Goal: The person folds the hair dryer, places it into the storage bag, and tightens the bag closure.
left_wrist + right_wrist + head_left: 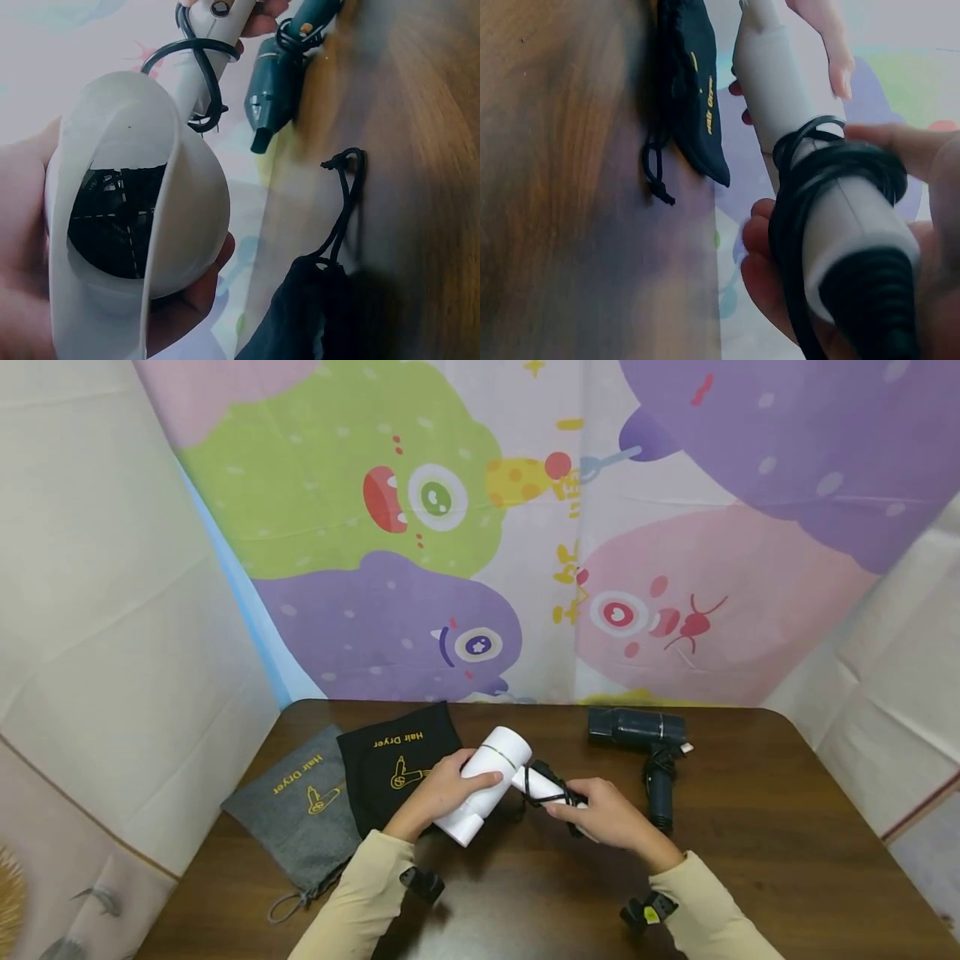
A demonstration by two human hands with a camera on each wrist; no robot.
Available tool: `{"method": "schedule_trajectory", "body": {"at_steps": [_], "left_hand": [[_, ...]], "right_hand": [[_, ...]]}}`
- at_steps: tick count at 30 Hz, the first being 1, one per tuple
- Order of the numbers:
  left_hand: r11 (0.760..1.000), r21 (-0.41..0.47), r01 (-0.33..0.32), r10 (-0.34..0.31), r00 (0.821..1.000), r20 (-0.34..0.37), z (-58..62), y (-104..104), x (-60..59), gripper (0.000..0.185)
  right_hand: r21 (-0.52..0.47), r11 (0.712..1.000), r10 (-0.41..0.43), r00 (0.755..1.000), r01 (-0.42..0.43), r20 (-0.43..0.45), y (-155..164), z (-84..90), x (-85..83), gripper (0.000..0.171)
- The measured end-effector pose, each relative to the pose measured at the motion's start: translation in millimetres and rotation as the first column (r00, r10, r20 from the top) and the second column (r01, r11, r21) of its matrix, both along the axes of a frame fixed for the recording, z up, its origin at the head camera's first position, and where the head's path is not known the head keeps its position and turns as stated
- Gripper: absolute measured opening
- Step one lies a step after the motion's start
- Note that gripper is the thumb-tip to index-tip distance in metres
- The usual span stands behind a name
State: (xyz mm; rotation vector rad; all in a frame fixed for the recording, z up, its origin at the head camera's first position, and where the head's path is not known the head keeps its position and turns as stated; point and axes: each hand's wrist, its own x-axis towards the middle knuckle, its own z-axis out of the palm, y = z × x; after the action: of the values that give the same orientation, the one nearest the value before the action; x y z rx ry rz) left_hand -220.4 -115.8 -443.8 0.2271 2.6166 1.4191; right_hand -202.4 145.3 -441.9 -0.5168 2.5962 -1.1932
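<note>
White hair dryer (pixel 487 781) between left hand (pixel 442 789), right hand (pixel 603 814)

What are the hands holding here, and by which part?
Both hold the white hair dryer: left hand round its barrel, right hand round the cord-wrapped handle.

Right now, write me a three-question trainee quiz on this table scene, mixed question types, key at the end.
1. True or false: the left hand grips the barrel of the white hair dryer.
2. Multiple choice: the black cord is A) loose on the wooden table, B) wound round the white dryer's handle, C) tucked inside the grey pouch.
3. Fill in: the dark hair dryer lies on the ____ side of the person, untouched.

Key
1. True.
2. B; the right hand holds the handle where the cord is wound.
3. Right; the black pouch and the grey one lie on the left.
</note>
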Motion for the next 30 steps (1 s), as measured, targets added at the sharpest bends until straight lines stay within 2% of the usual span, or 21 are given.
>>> {"method": "schedule_trajectory", "body": {"at_steps": [3,11,15,21,30], "left_hand": [[1.000,0.018,-0.017,0.017,1.000,-0.001,-0.1,-1.4,-1.2,0.062],[0.998,0.049,-0.035,0.035,0.999,0.007,-8.5,-2.3,2.5,0.061],[0.997,0.064,-0.046,0.046,0.999,-0.006,-12.2,0.0,4.9,0.062],[0.995,0.057,-0.088,0.090,0.995,-0.044,-10.7,1.3,5.6,0.065],[0.986,0.053,-0.157,0.162,0.981,-0.105,-4.6,0.6,5.7,0.067]], "right_hand": [[-0.023,0.998,0.052,0.999,-0.052,0.004,3.0,-0.7,-3.7,0.036],[-0.143,0.988,0.081,0.982,-0.058,0.168,6.0,-8.6,-3.8,0.039],[-0.151,0.989,0.032,0.981,-0.003,0.189,4.0,-13.2,-1.5,0.036],[-0.152,0.984,-0.085,0.992,0.098,0.090,-5.0,-17.2,0.8,0.032],[-0.150,0.952,-0.256,0.963,0.266,0.086,-20.0,-9.0,3.2,0.028]]}}
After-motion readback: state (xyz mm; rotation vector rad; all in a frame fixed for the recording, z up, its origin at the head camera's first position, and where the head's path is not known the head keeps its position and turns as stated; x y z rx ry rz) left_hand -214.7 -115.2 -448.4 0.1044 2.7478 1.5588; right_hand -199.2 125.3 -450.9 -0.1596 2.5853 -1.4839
